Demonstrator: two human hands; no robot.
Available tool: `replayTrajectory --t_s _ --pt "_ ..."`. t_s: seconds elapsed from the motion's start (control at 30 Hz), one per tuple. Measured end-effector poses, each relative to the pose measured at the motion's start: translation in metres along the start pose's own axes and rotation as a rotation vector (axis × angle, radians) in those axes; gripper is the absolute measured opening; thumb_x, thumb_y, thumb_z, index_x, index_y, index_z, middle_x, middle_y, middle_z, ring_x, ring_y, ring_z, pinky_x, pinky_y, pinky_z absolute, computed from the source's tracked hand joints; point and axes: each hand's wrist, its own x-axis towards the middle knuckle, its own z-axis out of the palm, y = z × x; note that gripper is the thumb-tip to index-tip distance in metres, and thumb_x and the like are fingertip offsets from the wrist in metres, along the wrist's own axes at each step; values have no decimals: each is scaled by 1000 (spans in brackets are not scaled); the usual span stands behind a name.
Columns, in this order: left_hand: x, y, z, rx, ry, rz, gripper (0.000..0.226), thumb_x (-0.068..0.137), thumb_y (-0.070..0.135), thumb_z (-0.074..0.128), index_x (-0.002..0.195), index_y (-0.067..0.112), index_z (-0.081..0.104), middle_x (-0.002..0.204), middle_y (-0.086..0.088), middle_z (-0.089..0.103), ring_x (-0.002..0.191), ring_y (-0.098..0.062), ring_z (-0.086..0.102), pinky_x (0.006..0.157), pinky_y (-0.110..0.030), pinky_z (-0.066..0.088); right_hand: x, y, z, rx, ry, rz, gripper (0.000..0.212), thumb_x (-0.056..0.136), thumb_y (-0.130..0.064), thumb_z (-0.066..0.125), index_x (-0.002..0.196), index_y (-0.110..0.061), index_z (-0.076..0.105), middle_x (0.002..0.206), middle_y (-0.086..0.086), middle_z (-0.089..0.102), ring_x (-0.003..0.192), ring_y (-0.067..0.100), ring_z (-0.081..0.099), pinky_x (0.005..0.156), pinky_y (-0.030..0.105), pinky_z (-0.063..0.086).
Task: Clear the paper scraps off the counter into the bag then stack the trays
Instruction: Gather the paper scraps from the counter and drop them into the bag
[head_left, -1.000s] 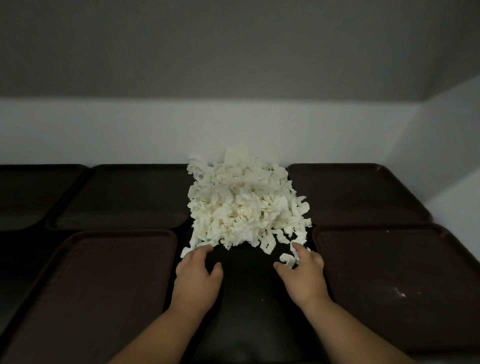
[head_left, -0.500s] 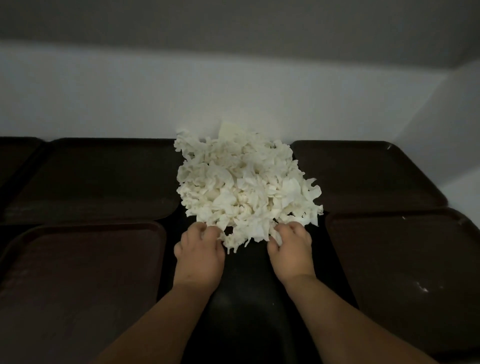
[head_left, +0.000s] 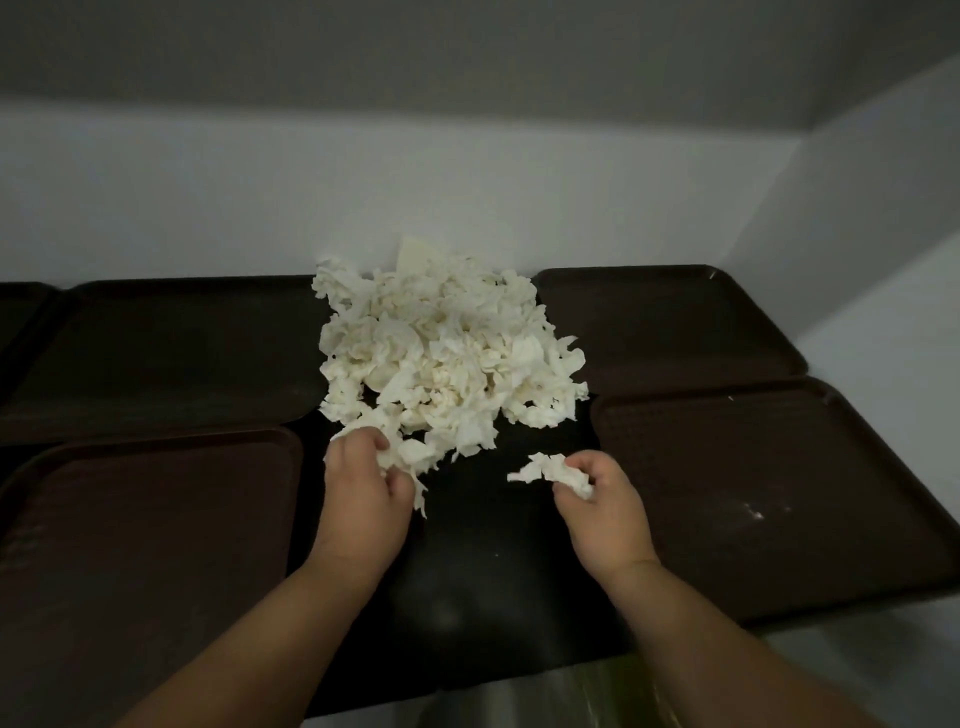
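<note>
A heap of white paper scraps lies on the dark counter against the back wall, between brown trays. My left hand grips a bunch of scraps at the heap's near left edge. My right hand pinches a small clump of scraps, pulled a little clear of the heap. Brown trays lie flat around the heap: near left, far left, far right, near right.
A white wall runs behind the counter and turns a corner at the right. Part of another tray shows at the far left edge. Something clear and shiny, perhaps plastic film, shows below the counter's front edge.
Both hands have curled round scraps at the heap's near edge. The right hand has drawn back toward me with a small clump. The camera has pulled back a little.
</note>
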Motion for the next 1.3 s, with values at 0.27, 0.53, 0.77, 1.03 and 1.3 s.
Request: replayTrajectory --t_s 0.27,0.53,0.77,1.03,1.3 --pt "-18 125 24 -58 -73 237 29 94 10 57 111 28 42 116 7 38 83 3 50 67 -8 39 -10 -18 -88 71 141 -8 17 92 -20 68 105 -29 62 93 -6 66 68 5 61 49 7 43" --pt "-53 202 98 -131 -184 285 23 94 10 56 108 25 45 114 -1 46 62 -3 51 57 -6 38 -24 16 -198 137 355 34 11 90 -21 69 95 -28 63 82 -7 67 57 -5 58 48 10 44" --pt "-84 230 159 -190 -269 297 25 91 12 57 107 27 46 117 -1 43 83 -23 57 70 -31 48 -69 126 -277 131 633 289 6 90 -23 68 92 -21 63 78 -3 62 66 13 54 57 28 42" --pt "-153 271 220 -216 -426 326 27 92 5 57 109 24 48 120 3 39 87 3 50 69 1 37 -121 227 -291 104 537 619 10 90 -16 69 96 -11 63 73 4 61 62 15 54 52 24 37" --pt "-207 292 268 -191 -604 453 31 91 4 57 109 26 45 117 4 40 101 16 42 77 4 32 -131 266 -302 95 371 717 31 89 -27 74 117 -19 62 106 7 64 76 17 63 61 24 45"
